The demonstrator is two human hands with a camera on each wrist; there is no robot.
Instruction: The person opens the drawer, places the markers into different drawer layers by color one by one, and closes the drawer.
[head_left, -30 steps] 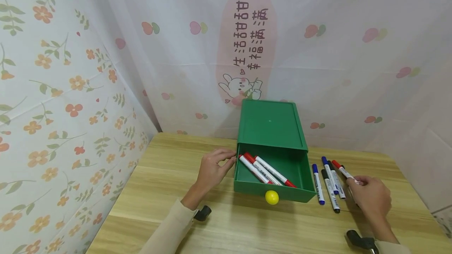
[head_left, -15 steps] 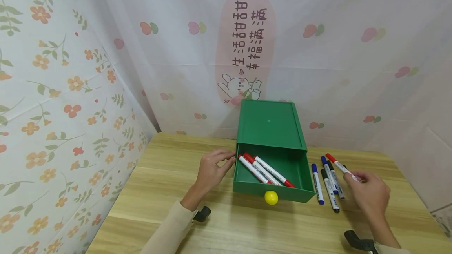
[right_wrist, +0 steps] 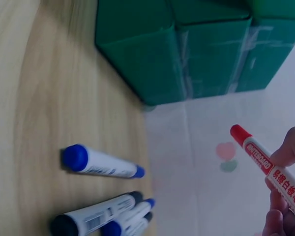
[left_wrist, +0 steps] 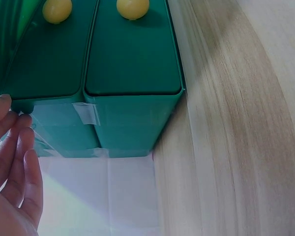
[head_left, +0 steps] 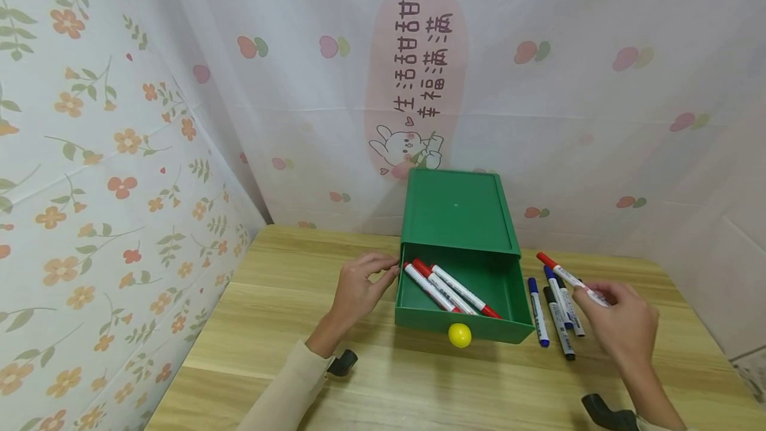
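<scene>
A: Right hand, state of grip?
B: Your right hand, lower right in the head view, has thumb and fingers clamped on a red-capped marker. It slants, cap toward upper left; the right wrist view shows it clear of the table.

A: What lies near it?
B: Two blue-capped markers and two black-capped markers on the table, right of the green drawer.

A: And the left?
B: Your left hand, centre of the head view, has its fingertips at the drawer's left edge. Whether they pinch it, you cannot tell from either view.

A: Drawer contents?
B: Pulled out below the green cabinet, yellow knob in front; three red-and-white markers lie inside, mostly left.
</scene>
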